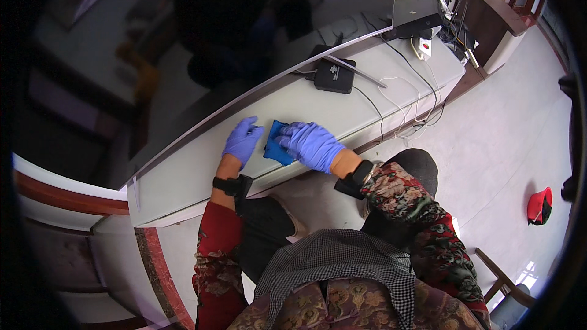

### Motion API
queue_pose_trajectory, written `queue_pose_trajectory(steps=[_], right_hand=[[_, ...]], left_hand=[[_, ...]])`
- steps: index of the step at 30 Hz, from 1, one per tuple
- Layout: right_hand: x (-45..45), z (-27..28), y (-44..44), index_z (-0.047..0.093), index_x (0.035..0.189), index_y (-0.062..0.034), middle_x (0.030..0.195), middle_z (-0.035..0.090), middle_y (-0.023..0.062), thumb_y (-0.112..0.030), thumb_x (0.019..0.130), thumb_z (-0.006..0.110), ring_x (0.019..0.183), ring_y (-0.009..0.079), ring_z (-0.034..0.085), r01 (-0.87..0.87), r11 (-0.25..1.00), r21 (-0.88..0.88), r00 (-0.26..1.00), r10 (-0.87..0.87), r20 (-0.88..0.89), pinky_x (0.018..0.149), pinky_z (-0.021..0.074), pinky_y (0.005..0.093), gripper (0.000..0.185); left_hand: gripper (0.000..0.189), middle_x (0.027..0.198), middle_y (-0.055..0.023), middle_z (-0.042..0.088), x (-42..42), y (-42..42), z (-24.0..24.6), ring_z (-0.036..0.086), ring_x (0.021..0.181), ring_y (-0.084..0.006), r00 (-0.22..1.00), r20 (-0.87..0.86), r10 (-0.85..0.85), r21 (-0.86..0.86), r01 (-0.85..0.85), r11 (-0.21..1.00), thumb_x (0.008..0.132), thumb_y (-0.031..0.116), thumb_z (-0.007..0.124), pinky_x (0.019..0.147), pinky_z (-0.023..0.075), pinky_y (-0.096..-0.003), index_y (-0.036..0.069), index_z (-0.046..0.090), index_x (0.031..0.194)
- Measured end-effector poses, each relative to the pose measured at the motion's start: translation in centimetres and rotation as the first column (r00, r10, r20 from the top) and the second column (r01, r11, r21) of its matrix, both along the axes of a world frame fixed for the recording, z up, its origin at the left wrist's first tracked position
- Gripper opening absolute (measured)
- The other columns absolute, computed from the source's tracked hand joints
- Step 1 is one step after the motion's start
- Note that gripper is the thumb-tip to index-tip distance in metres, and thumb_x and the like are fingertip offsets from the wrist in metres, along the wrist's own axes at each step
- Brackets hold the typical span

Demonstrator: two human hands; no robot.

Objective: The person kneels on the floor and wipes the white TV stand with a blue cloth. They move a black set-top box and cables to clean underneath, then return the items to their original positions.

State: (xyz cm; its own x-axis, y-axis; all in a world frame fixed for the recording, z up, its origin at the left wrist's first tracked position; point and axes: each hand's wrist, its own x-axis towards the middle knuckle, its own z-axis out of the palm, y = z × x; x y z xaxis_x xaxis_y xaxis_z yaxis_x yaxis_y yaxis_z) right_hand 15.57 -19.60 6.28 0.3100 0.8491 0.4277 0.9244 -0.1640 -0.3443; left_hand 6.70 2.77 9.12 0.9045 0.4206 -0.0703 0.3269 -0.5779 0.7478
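My right hand, in a purple glove, lies on a folded blue cloth on the pale top of a low cabinet. To the left, my left hand, also gloved, is over the same top with its fingers apart and nothing in it. A gap separates it from the cloth. The large dark screen of a television stands just beyond both hands and mirrors the room. A black set-top box sits beside the television's thin metal foot, farther right on the cabinet.
Loose black and white cables trail over the cabinet's front edge to the floor. A white power strip and a black box-shaped device are at the cabinet's right end. A red bucket with dark cloth stands on the floor, near wooden furniture legs.
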Motion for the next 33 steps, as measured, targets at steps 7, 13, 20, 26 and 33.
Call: queue_pose_trajectory(steps=[7,13,20,26,33], right_hand=[[-1.7,-3.1,2.9,0.061,0.138,-0.0247,0.146,0.053,0.0078,-0.032,0.091,0.06,0.136,0.0338,0.046,0.016,0.978,-0.209,0.996,0.002,0.089,0.113,0.0331,0.0535,0.047],[4.7,-4.2,3.0,0.059,0.137,-0.0258,0.147,0.051,0.0079,-0.032,0.091,0.062,0.14,0.035,0.04,0.374,0.917,-0.139,0.927,-0.368,0.073,0.11,0.0341,0.0562,0.046],[1.3,-3.9,5.2,0.055,0.143,-0.0255,0.148,0.05,0.0096,-0.03,0.089,0.062,0.142,0.0385,0.038,0.276,0.953,-0.128,0.942,-0.241,0.233,0.118,0.0295,0.0517,0.054],[-5.3,-3.5,5.0,0.052,0.145,-0.0233,0.15,0.049,0.0123,-0.032,0.094,0.059,0.142,0.0388,0.038,0.124,0.966,-0.227,0.985,-0.092,0.148,0.117,0.029,0.054,0.053],[-1.5,-3.0,-0.5,0.051,0.146,-0.0249,0.149,0.049,0.0118,-0.026,0.087,0.069,0.142,0.0374,0.041,0.336,0.92,-0.202,0.935,-0.299,0.191,0.109,0.0395,0.0497,0.062]], left_hand=[[0.042,0.103,-0.0023,0.064,-3.2,2.4,3.0,0.059,0.095,-0.0123,0.955,0.23,0.185,-0.264,-0.122,0.957,0.097,0.021,0.066,0.088,0.0477,-0.027,0.01,0.059,0.137],[0.041,0.113,-0.0059,0.068,-6.1,4.2,2.6,0.063,0.099,-0.0149,0.885,0.286,0.367,-0.446,-0.216,0.869,0.1,0.025,0.061,0.089,0.0481,-0.0286,0.009,0.06,0.137],[0.038,0.114,-0.0074,0.068,-7.7,5.7,3.0,0.064,0.099,-0.0154,0.835,0.359,0.418,-0.511,-0.199,0.836,0.101,0.022,0.06,0.091,0.0494,-0.0289,0.007,0.061,0.135],[0.035,0.115,-0.0074,0.067,-7.6,5.5,3.0,0.063,0.099,-0.0141,0.823,0.387,0.416,-0.558,-0.15,0.816,0.1,0.013,0.062,0.091,0.0505,-0.0272,0.006,0.062,0.134],[0.036,0.113,-0.0065,0.068,-7.9,5.3,2.4,0.064,0.098,-0.0141,0.8,0.478,0.363,-0.499,-0.093,0.861,0.101,0.023,0.06,0.091,0.0494,-0.0282,0.009,0.063,0.135]])
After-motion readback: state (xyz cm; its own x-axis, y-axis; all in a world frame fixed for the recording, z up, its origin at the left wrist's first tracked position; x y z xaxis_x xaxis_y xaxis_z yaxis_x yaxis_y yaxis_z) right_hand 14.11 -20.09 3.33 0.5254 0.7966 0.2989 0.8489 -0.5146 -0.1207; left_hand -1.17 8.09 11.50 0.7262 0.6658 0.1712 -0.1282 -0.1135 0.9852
